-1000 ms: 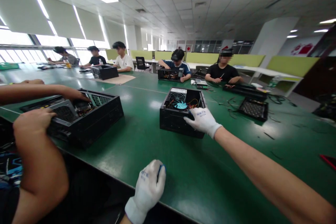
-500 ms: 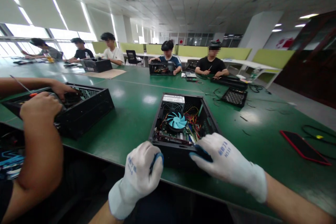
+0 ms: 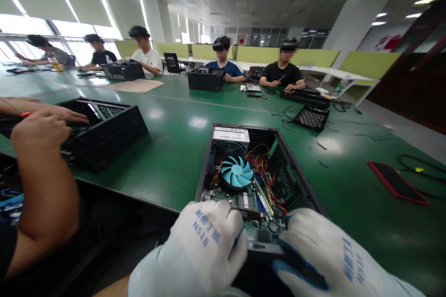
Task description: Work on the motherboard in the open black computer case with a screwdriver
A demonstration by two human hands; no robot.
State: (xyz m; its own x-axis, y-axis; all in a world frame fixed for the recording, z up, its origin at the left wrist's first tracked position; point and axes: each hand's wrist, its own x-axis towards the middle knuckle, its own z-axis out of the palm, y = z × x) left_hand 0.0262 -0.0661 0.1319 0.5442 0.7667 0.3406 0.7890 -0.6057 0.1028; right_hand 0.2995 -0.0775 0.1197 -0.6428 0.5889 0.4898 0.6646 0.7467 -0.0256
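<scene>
An opened black computer case (image 3: 205, 184) lies on the green table in front of me, its near end at my hands. Inside are a cooling fan (image 3: 237, 171) with light blue blades, a green circuit board, a labelled power supply (image 3: 231, 133) and bundles of coloured wires (image 3: 267, 167). My left hand (image 3: 212, 241), in a white glove with blue palm, is closed at the case's near left edge; its fingertips are hidden. My right hand (image 3: 313, 250), gloved alike, hooks its fingers over the near right rim, thumb lower on the outside.
To my left, another person's hand (image 3: 42, 130) works at a second black case (image 3: 104, 134). Across the green table (image 3: 174, 148) several people sit with cases and parts. At right lie a red-edged black panel (image 3: 397, 182), cables (image 3: 414, 162) and a black perforated part (image 3: 310, 117).
The computer case has come nearer to me, and both my hands have moved down and right with its near end. My left hand has closed in on the rim. The neighbour's hands shifted left.
</scene>
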